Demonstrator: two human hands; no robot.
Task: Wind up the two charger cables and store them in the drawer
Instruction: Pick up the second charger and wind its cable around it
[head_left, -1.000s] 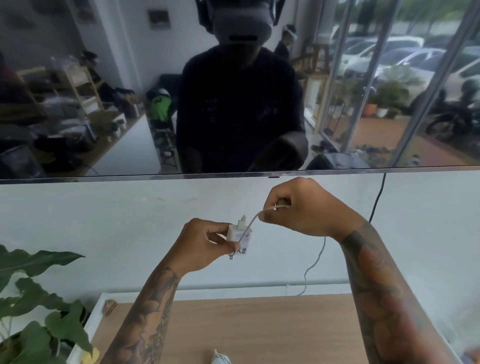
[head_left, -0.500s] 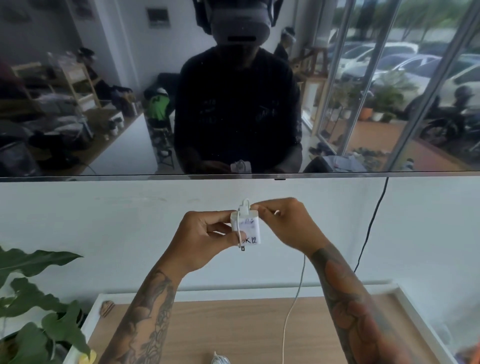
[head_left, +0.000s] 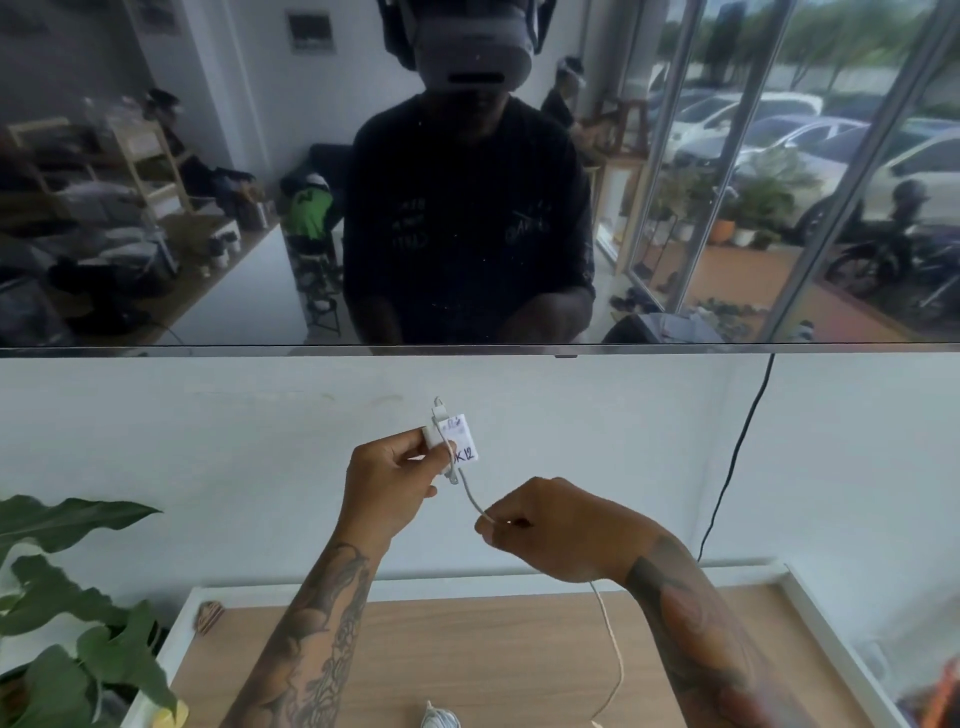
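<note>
My left hand (head_left: 392, 486) holds a white charger plug (head_left: 453, 439) with a handwritten label, raised in front of the wall. A thin white cable (head_left: 613, 654) runs over the plug, down to my right hand (head_left: 553, 530), which pinches it below and to the right. The rest of the cable hangs to the wooden cabinet top (head_left: 467, 654). A second white charger (head_left: 439, 719) lies at the bottom edge, partly cut off. No drawer is in view.
A big dark screen (head_left: 156, 208) hangs on the wall and mirrors the room. A black cord (head_left: 737, 457) drops from it on the right. A leafy plant (head_left: 62, 597) stands at the left, and a small striped object (head_left: 209, 616) lies at the cabinet's back left corner.
My right hand has swung from above the plug down to its lower right, drawing the cable over the plug. My left hand has kept the plug and tilted it.
</note>
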